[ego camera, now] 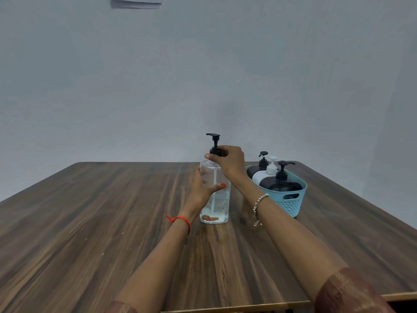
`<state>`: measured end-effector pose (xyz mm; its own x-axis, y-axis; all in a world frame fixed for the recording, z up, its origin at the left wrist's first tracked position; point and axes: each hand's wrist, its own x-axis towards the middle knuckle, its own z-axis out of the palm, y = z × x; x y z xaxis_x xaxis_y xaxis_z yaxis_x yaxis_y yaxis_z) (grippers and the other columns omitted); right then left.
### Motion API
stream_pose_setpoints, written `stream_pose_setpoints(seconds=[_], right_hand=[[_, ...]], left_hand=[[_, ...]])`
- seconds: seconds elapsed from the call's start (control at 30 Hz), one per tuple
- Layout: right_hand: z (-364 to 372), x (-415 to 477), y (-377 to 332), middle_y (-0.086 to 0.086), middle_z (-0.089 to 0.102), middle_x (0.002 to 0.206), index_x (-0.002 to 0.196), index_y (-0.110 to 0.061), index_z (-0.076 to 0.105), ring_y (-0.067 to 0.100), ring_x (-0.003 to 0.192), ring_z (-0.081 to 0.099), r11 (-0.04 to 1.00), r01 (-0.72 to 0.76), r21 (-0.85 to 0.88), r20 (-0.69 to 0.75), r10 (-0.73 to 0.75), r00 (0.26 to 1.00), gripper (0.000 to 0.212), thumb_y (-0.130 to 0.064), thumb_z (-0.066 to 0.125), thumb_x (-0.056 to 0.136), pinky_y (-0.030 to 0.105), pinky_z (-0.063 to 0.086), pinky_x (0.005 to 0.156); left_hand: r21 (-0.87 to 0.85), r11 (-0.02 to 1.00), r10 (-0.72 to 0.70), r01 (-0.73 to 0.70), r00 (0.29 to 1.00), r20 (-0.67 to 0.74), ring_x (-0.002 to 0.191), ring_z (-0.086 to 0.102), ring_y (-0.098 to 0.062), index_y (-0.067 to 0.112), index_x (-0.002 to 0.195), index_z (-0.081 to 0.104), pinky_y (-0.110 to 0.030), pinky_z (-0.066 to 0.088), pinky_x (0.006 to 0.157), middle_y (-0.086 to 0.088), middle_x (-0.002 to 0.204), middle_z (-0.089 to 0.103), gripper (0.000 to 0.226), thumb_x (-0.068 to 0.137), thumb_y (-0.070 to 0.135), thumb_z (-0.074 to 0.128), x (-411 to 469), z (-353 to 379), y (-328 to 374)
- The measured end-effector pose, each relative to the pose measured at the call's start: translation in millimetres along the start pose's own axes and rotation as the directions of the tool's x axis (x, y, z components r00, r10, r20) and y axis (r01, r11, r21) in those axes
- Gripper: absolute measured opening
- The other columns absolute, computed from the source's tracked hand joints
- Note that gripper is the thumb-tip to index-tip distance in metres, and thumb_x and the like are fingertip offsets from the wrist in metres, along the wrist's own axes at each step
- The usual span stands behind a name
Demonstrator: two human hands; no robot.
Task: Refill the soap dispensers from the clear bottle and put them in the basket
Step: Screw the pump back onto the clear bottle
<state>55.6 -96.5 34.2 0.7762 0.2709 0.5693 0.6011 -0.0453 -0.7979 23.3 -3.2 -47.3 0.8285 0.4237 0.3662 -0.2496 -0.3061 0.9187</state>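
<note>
On the wooden tabletop (112,222), a little right of its middle, stood the clear bottle (215,195). It was upright and tall, with see-through walls and a black pump head (214,143) on top, whose spout pointed to the left. A thin tube ran down inside it. Clear liquid filled only the lower part, and a brownish mark showed near the base.

The left hand (199,190) held the body of the bottle from the left side, about halfway up. Its thumb lay across the front of the bottle, with a red painted nail, and the other fingers went around the far side, where they were mostly hidden. A red thread was tied on this wrist. The right hand (228,161) came from the right and above, and its fingers (211,157) were closed around the black collar of the pump, at the neck of the bottle. A beaded bracelet hung on the right wrist.

Just to the right of the bottle, close to the right forearm, stood a light blue basket (291,201) with a woven pattern and a handle slot. Three soap dispensers stood inside it: a black dispenser (282,184) at the front, a white dispenser (262,176) behind it, and another dark dispenser (261,164) at the back. All three had their pumps on.
</note>
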Motion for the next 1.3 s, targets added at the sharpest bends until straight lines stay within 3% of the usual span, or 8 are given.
stream_pose_setpoints(seconds=[0.23, 0.43, 0.57, 0.7, 0.87, 1.07, 1.17, 1.3], right_hand=[[-6, -14, 10, 0.005, 0.067, 0.115, 0.116, -0.015, 0.064, 0.015, 0.105, 0.059, 0.994, -0.018, -0.105, 0.125, 0.031, 0.992, 0.029, -0.027, 0.06, 0.089, 0.028, 0.043, 0.09], [-12, -36, 18, 0.0, 0.029, 0.153, 0.146, -0.023, 0.028, 0.021, 0.139, 0.029, 0.983, -0.146, -0.107, 0.206, 0.166, 0.964, 0.068, -0.043, 0.057, 0.088, 0.046, 0.029, 0.113], [-18, -58, 31, 0.007, 0.055, 0.131, 0.132, -0.015, 0.045, 0.026, 0.125, 0.05, 0.979, -0.203, -0.014, 0.232, 0.201, 0.952, 0.045, -0.017, 0.06, 0.089, 0.04, 0.043, 0.103], [-14, -64, 44, 0.004, 0.054, 0.133, 0.133, -0.02, 0.042, 0.021, 0.121, 0.052, 0.973, -0.226, -0.042, 0.219, 0.23, 0.948, 0.047, -0.012, 0.057, 0.09, 0.043, 0.042, 0.104], [-9, -35, 49, 0.0, 0.058, 0.12, 0.127, -0.011, 0.048, 0.017, 0.111, 0.054, 0.957, -0.251, -0.148, 0.174, 0.275, 0.946, 0.048, -0.009, 0.066, 0.083, 0.033, 0.045, 0.095], [-13, 47, 36, 0.013, 0.05, 0.107, 0.125, -0.005, 0.036, 0.032, 0.099, 0.056, 0.927, -0.317, -0.201, 0.199, 0.355, 0.913, 0.052, -0.001, 0.064, 0.082, 0.054, 0.054, 0.081], [-16, 104, 35, 0.018, 0.047, 0.117, 0.129, -0.002, 0.034, 0.032, 0.104, 0.052, 0.92, -0.325, -0.22, 0.176, 0.365, 0.914, 0.055, 0.004, 0.062, 0.083, 0.055, 0.053, 0.082], [-30, 162, 46, 0.022, 0.044, 0.128, 0.13, -0.001, 0.034, 0.03, 0.098, 0.047, 0.901, -0.39, -0.191, 0.149, 0.419, 0.896, 0.055, 0.014, 0.056, 0.083, 0.051, 0.053, 0.078]], left_hand=[[0.031, 1.0, -0.003, 0.001, 0.999, 0.048, 0.123, 0.047, -0.025, 0.023, 0.139, 0.026, -0.045, 0.043, 0.102, -0.005, 0.137, 0.045, 0.083, 0.073, 0.029, 0.077, -9, -2, 11], [0.035, 0.999, -0.044, 0.04, 0.993, 0.108, 0.119, 0.043, -0.015, 0.015, 0.145, 0.015, -0.032, 0.038, 0.099, 0.004, 0.134, 0.039, 0.073, 0.088, 0.017, 0.061, -30, -4, 13], [0.013, 1.0, -0.027, 0.026, 0.996, 0.079, 0.12, 0.053, -0.028, 0.015, 0.142, 0.028, -0.047, 0.045, 0.101, -0.012, 0.138, 0.048, 0.057, 0.093, 0.021, 0.054, -42, -4, 5], [0.027, 0.999, -0.023, 0.022, 0.999, 0.033, 0.117, 0.056, -0.027, 0.019, 0.143, 0.031, -0.049, 0.048, 0.098, -0.009, 0.136, 0.052, 0.051, 0.095, 0.027, 0.048, -36, -5, -5], [0.058, 0.998, 0.036, -0.034, 0.999, -0.029, 0.101, 0.063, -0.016, 0.012, 0.126, 0.054, -0.035, 0.052, 0.089, -0.003, 0.116, 0.064, 0.032, 0.095, 0.011, 0.046, -20, -11, 6], [0.062, 0.983, 0.175, -0.174, 0.985, -0.01, 0.091, 0.065, -0.017, 0.011, 0.11, 0.061, -0.027, 0.055, 0.078, -0.007, 0.106, 0.068, 0.022, 0.094, 0.005, 0.046, 47, -11, 22], [0.084, 0.966, 0.249, -0.245, 0.968, -0.04, 0.093, 0.061, -0.015, 0.009, 0.117, 0.059, -0.014, 0.049, 0.071, -0.005, 0.109, 0.065, 0.025, 0.095, 0.007, 0.047, 98, 0, 30], [0.069, 0.966, 0.252, -0.248, 0.966, -0.05, 0.095, 0.059, -0.017, 0.006, 0.117, 0.06, -0.019, 0.047, 0.074, -0.007, 0.113, 0.065, 0.027, 0.093, 0.003, 0.048, 159, 25, 33]])
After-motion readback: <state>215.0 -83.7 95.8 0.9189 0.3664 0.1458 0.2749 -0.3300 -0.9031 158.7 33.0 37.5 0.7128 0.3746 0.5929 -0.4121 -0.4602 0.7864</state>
